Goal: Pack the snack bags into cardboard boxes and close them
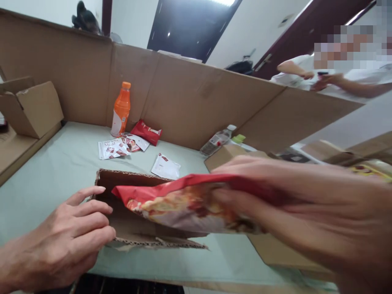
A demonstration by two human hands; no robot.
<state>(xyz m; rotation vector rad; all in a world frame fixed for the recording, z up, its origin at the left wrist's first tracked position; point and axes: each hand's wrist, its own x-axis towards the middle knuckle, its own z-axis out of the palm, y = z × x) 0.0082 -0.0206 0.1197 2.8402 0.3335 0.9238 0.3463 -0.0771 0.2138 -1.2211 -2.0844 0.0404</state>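
My right hand (306, 204), blurred and large in the view, grips a red food packet (186, 204) with a picture of food printed on its side. The packet is tilted nearly flat, its left end over the opening of a small cardboard box (159, 244). At the box's left end, my left hand (73, 232) has its fingers curled over the edge. Its thumb is hidden. The dark inside of the box shows below the packet; what lies deeper in it is hidden.
An orange drink bottle (121, 112) stands by the cardboard wall (190, 94), near a red packet (147, 132) and white sachets (114, 148). One more sachet (165, 166) lies behind the box. A clear bottle (218, 140) leans at right. A cardboard carton (39, 108) sits left. Beyond the wall is a person (343, 77).
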